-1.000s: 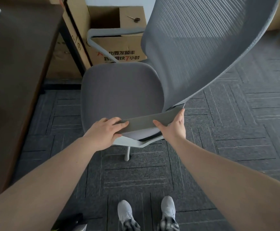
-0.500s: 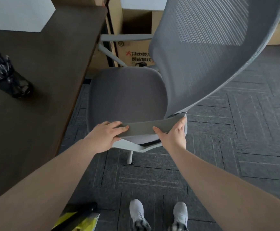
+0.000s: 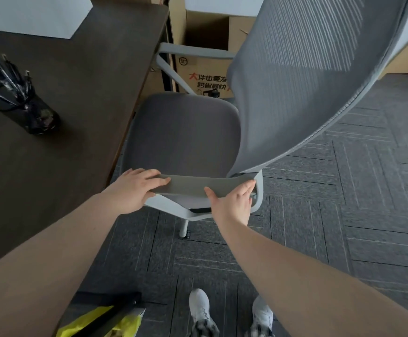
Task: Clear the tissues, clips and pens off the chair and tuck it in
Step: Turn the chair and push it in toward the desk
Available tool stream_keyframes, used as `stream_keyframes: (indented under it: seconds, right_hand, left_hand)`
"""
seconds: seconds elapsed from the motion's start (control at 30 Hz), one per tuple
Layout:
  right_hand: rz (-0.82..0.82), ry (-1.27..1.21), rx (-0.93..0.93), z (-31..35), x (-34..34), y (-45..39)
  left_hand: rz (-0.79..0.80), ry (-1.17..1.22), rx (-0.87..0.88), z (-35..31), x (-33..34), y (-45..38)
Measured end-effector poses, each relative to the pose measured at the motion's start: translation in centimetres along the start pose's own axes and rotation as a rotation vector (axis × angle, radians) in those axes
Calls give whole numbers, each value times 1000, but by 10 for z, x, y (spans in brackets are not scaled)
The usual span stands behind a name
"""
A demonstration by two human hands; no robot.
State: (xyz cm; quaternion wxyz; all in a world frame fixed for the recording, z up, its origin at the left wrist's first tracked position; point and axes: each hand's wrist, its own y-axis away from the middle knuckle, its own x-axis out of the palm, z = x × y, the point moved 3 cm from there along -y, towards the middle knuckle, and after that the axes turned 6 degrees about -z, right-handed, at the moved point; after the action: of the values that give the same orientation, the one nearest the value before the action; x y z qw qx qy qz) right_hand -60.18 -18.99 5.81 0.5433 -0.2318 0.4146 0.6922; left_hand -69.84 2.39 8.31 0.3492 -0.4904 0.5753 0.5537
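Dark brown desk (image 3: 71, 98) at left, black mesh cup (image 3: 40, 117) standing on it, open cardboard boxes (image 3: 205, 57) with red and black print behind, grey patterned carpet tiles (image 3: 368, 190), white sneakers (image 3: 201, 310) at bottom, yellow-black item (image 3: 105, 319) bottom left, unclear what.

Printed text is carried only by the cardboard box (image 3: 201, 76) behind the chair (image 3: 186, 135). Two lines of Chinese characters are seen on its front: "大件也要发" above, with the first character in red, and "跨省最快" below in black. Both lines are cut off at the right by the chair's backrest. A small round logo above them cannot be read with certainty.
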Motion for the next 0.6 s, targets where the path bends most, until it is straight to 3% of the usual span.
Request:
stream_keyframes:
  seconds: [0.6]
  right_hand:
    - [121, 117, -96, 0, -6, 13]
  left_hand:
    - [63, -39, -120, 1, -9, 6]
